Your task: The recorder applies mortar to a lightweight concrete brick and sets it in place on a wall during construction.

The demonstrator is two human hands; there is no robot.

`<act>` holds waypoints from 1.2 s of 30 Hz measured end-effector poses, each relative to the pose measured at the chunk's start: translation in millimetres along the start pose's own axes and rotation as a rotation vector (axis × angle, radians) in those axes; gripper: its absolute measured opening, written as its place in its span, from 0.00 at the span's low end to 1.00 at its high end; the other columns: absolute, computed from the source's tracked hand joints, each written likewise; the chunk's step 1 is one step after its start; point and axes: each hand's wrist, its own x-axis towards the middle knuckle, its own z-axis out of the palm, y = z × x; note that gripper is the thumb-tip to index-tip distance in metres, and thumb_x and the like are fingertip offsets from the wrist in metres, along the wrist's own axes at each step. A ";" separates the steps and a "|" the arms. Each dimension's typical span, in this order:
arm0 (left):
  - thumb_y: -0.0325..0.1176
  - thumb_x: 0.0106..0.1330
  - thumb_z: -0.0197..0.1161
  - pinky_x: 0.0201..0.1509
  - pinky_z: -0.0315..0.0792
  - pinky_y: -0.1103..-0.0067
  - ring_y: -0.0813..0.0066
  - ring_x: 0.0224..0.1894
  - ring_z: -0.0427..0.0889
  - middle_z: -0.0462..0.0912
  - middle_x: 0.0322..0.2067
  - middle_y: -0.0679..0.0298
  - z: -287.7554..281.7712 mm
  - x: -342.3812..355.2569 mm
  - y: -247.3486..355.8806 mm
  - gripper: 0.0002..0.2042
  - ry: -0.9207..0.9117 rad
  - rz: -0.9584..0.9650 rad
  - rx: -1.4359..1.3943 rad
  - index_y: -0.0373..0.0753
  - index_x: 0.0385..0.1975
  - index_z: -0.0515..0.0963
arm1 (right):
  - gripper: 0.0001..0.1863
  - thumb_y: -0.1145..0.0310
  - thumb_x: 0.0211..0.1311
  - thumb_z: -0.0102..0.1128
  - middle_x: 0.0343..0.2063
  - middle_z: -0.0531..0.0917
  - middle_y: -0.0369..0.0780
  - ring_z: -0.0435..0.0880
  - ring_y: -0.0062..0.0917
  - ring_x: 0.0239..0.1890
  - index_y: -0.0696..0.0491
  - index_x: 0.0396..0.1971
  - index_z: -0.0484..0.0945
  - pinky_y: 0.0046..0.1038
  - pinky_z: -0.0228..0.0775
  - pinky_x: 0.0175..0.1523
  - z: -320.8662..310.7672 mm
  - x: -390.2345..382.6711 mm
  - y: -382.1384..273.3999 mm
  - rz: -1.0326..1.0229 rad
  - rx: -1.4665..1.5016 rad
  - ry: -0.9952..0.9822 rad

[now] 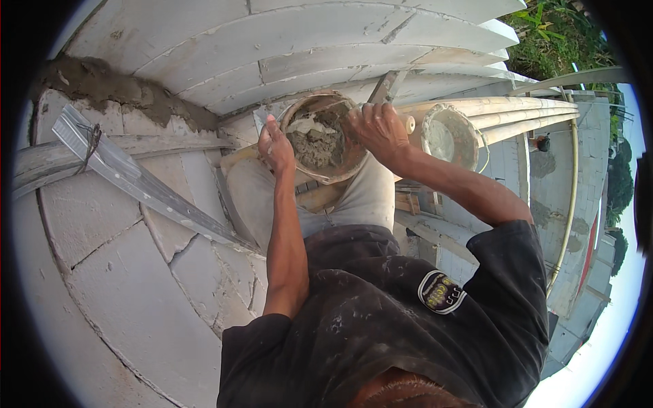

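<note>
A mortar-crusted bucket stands between my knees, its mouth facing up at me. Grey wet mortar lies inside, with a paler patch toward the far side. My left hand is closed at the bucket's left rim, seen edge-on, with its fingers partly hidden. Over the right rim, my right hand is closed with its knuckles up. A round wooden end shows beside that hand's outer edge; I cannot tell whether it belongs to a tool handle in the fist or a pole behind.
To the right stands a second bucket with pale liquid in it, beside long bamboo poles. A pale block wall rises ahead. On the left, a metal channel crosses a wooden beam, near wet mortar along the wall joint.
</note>
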 end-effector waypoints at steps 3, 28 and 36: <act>0.48 0.75 0.50 0.28 0.58 0.75 0.78 0.23 0.58 0.60 0.16 0.70 2.9 -9.0 32.5 0.26 -0.042 0.280 0.078 0.31 0.20 0.68 | 0.19 0.66 0.51 0.62 0.29 0.79 0.34 0.79 0.27 0.33 0.52 0.45 0.76 0.32 0.70 0.35 25.5 12.7 -15.4 -0.081 -0.144 -0.087; 0.49 0.76 0.49 0.34 0.61 0.80 0.81 0.29 0.62 0.65 0.24 0.72 -47.0 1.3 -1.2 0.23 0.197 0.035 -0.253 0.34 0.26 0.69 | 0.17 0.61 0.73 0.47 0.22 0.74 0.34 0.72 0.14 0.16 0.62 0.46 0.71 0.18 0.68 0.19 48.3 -17.5 -92.3 0.449 3.775 -1.145; 0.48 0.76 0.49 0.29 0.56 0.81 0.83 0.25 0.57 0.58 0.20 0.74 -22.1 1.4 22.8 0.24 0.022 0.167 -0.043 0.37 0.20 0.62 | 0.20 0.59 0.70 0.50 0.30 0.83 0.45 0.86 0.30 0.28 0.60 0.51 0.70 0.33 0.78 0.33 -16.2 -28.1 2.2 0.093 1.011 -0.613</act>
